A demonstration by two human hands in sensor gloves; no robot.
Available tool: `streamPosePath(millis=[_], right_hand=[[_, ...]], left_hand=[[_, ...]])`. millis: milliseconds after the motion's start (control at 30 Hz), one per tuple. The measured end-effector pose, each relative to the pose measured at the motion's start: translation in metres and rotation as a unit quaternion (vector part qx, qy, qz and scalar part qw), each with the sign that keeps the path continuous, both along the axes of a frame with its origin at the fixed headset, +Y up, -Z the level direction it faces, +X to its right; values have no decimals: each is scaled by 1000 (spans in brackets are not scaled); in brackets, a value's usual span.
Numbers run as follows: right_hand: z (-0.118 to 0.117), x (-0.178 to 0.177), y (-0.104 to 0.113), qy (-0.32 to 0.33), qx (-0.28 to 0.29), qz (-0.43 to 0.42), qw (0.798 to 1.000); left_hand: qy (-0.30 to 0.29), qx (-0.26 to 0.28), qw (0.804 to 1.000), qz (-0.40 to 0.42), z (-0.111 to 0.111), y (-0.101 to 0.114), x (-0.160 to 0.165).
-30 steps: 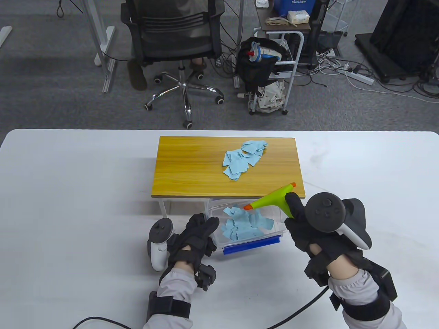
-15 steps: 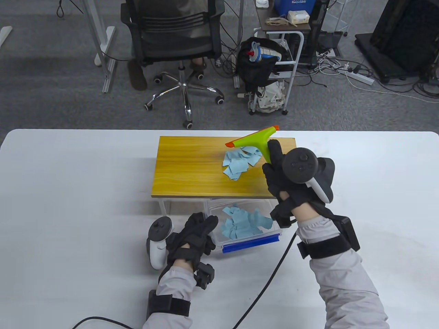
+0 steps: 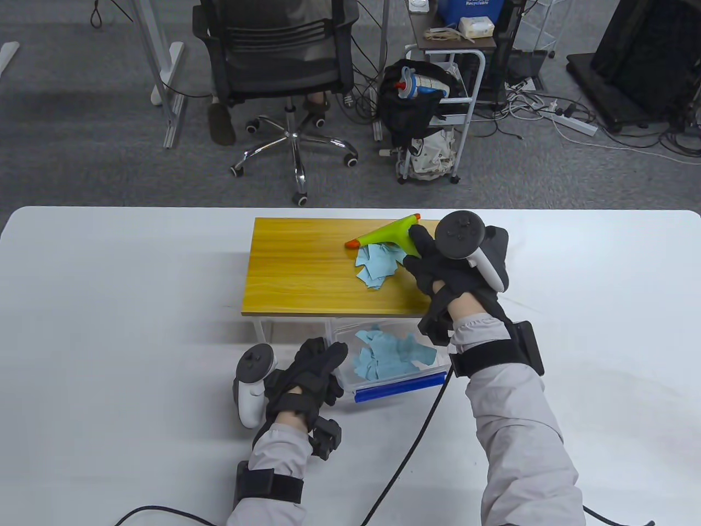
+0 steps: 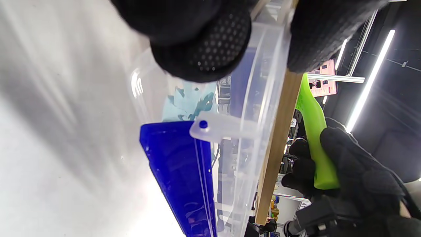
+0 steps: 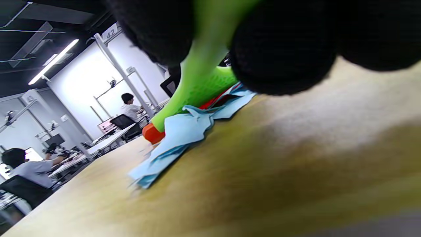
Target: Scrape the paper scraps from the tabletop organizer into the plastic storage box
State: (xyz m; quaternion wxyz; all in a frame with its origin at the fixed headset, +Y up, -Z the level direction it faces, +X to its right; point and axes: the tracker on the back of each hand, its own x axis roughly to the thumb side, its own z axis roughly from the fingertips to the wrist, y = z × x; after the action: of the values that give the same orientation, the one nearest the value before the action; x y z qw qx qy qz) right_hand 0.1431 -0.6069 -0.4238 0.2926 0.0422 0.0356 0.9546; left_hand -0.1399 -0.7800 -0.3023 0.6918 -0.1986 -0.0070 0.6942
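A wooden-topped organizer [image 3: 306, 268] stands on the white table. A pile of blue paper scraps [image 3: 377, 264] lies on its top. My right hand [image 3: 438, 263] grips a green scraper [image 3: 386, 234] with orange tips. The blade is set down just behind the pile, as the right wrist view [image 5: 197, 95] shows. A clear plastic storage box [image 3: 383, 378] with a blue latch sits below the organizer's front edge. It holds more blue scraps [image 3: 390, 355]. My left hand [image 3: 315, 372] holds the box's left corner, its fingers [image 4: 200, 49] on the rim.
The table's far edge lies just beyond the organizer. An office chair [image 3: 274, 66] and a cart [image 3: 443, 98] stand on the floor behind it. A black cable [image 3: 416, 444] trails from my right wrist across the table.
My right hand carried the scraper from above the box up over the organizer. It then lowered the blade behind the scrap pile. The left hand stayed on the box.
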Motion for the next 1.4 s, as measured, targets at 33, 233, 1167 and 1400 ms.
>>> streamPosePath(millis=[33, 233, 1167, 1400], right_hand=[[1, 2, 0, 4, 1, -3, 1000], [11, 22, 4, 54, -14, -26, 998], [58, 33, -15, -37, -2, -14, 999], [80, 23, -18, -7, 9, 1, 1000]], left_hand=[[0, -1, 1000, 0, 0, 0, 0], [2, 0, 1000, 3, 0, 0, 1], [-9, -6, 1000, 13, 0, 0, 5], [-14, -9, 1000, 22, 1, 0, 6]])
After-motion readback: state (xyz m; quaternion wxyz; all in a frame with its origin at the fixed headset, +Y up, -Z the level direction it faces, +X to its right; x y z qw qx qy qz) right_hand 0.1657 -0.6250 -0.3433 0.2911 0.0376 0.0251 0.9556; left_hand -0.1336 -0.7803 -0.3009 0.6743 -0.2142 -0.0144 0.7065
